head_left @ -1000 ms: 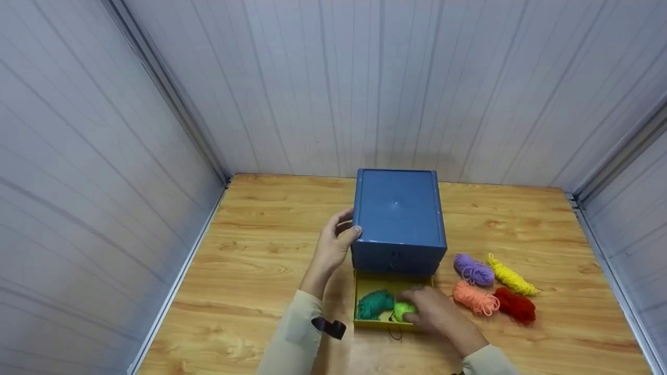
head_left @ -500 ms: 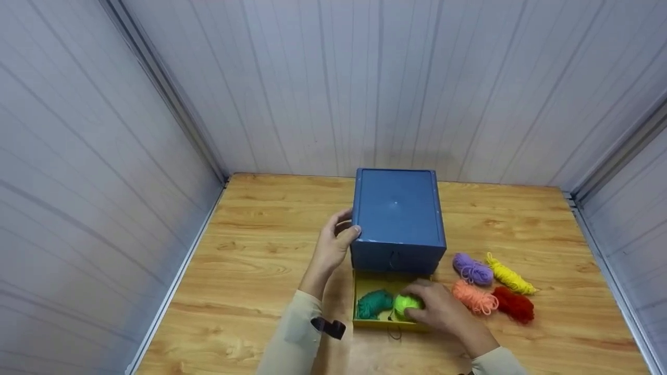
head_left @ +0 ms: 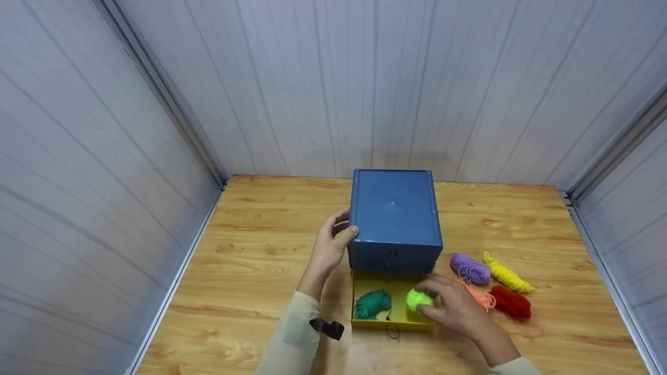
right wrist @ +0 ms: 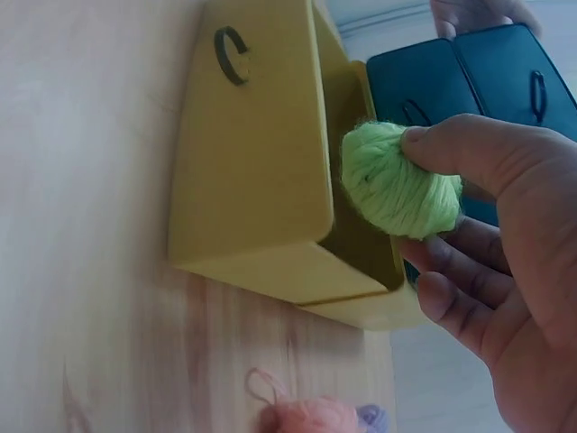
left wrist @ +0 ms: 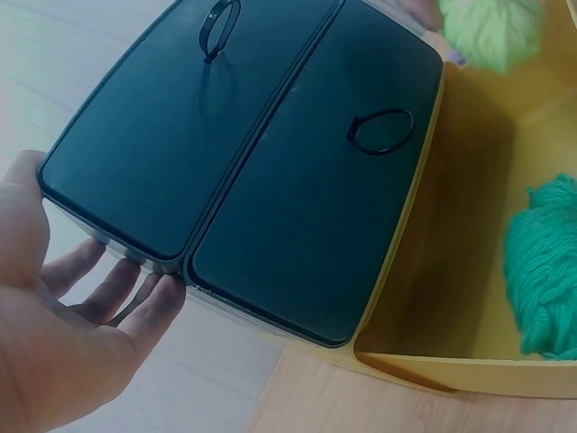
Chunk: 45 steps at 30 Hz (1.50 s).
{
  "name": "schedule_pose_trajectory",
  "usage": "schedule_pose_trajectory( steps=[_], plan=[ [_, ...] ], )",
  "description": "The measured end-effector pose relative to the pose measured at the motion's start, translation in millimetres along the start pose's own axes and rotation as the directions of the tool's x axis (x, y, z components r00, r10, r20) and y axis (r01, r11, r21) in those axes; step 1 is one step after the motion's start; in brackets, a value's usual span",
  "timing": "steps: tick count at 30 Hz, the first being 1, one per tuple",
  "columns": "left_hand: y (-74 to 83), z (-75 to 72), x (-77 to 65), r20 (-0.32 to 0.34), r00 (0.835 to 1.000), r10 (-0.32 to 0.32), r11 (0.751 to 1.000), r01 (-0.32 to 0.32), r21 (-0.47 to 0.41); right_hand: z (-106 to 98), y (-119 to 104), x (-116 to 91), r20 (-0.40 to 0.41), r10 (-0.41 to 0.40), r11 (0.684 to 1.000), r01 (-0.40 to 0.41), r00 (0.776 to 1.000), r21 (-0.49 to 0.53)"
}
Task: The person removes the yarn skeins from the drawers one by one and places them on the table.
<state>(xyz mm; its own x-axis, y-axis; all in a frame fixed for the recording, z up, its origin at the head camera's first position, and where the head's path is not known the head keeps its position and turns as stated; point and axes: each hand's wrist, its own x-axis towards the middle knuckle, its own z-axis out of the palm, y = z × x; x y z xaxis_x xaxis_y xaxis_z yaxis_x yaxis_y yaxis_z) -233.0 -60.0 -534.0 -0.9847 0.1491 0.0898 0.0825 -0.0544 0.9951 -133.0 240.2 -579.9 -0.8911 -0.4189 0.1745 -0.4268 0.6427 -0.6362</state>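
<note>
My left hand (head_left: 329, 247) holds the left side of a blue drawer cabinet (head_left: 394, 203), its thumb on the top edge and fingers bent against the side. At the cabinet's bottom, a yellow drawer (head_left: 367, 281) is pulled out; two dark drawer fronts above it (left wrist: 297, 189) are closed, each with a black loop handle. Between thumb and fingers, my right hand (head_left: 453, 307) pinches a lime-green yarn ball (right wrist: 397, 180), raised over the drawer's right part. A teal yarn skein (head_left: 372, 303) lies in the drawer's left part.
Right of the cabinet, small yarn skeins lie on the wooden table (head_left: 271, 234): purple (head_left: 470, 268), yellow (head_left: 508, 273), red (head_left: 511, 302) and peach (head_left: 483, 297), the last partly behind my right hand. Pale panel walls (head_left: 333, 88) stand around the table.
My right hand has taken hold of the lime-green yarn ball and moved it up and to the right, away from the teal skein. The left hand keeps its hold on the cabinet.
</note>
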Motion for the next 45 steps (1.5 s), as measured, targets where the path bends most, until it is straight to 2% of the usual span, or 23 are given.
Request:
schedule_pose_trajectory(
  steps=[8, 16, 22, 30, 39, 45],
  plan=[
    [-1.9, -0.8, -3.7, -0.014, 1.0, 0.002, 1.0, -0.002, 0.008, -8, 8, -17, -0.092, 0.026, 0.999, -0.023, 0.995, 0.034],
    [-1.7, 0.4, 0.7, -0.008, 1.0, 0.013, 1.0, -0.013, 0.013, -20, 19, -32, -0.155, 0.106, 0.994, -0.1, 0.982, 0.046],
    [-0.2, 0.0, 1.3, -0.002, 1.0, 0.006, 1.0, -0.006, 0.016, -24, 29, -42, -0.204, 0.148, 0.989, -0.151, 0.968, 0.002],
    [-0.1, -0.1, 0.6, -0.002, 1.0, 0.017, 1.0, -0.017, 0.02, -22, 41, -56, -0.126, 0.264, 0.963, -0.268, 0.956, -0.017],
    [0.0, -0.2, 0.2, -0.001, 1.0, 0.015, 1.0, -0.015, 0.008, -19, 57, -69, -0.013, 0.415, 0.909, -0.415, 0.91, -0.031],
    [1.3, 0.7, -0.2, -0.003, 1.0, 0.009, 1.0, -0.009, 0.004, -17, 62, -72, 0.024, 0.455, 0.889, -0.453, 0.89, -0.064]
  ],
)
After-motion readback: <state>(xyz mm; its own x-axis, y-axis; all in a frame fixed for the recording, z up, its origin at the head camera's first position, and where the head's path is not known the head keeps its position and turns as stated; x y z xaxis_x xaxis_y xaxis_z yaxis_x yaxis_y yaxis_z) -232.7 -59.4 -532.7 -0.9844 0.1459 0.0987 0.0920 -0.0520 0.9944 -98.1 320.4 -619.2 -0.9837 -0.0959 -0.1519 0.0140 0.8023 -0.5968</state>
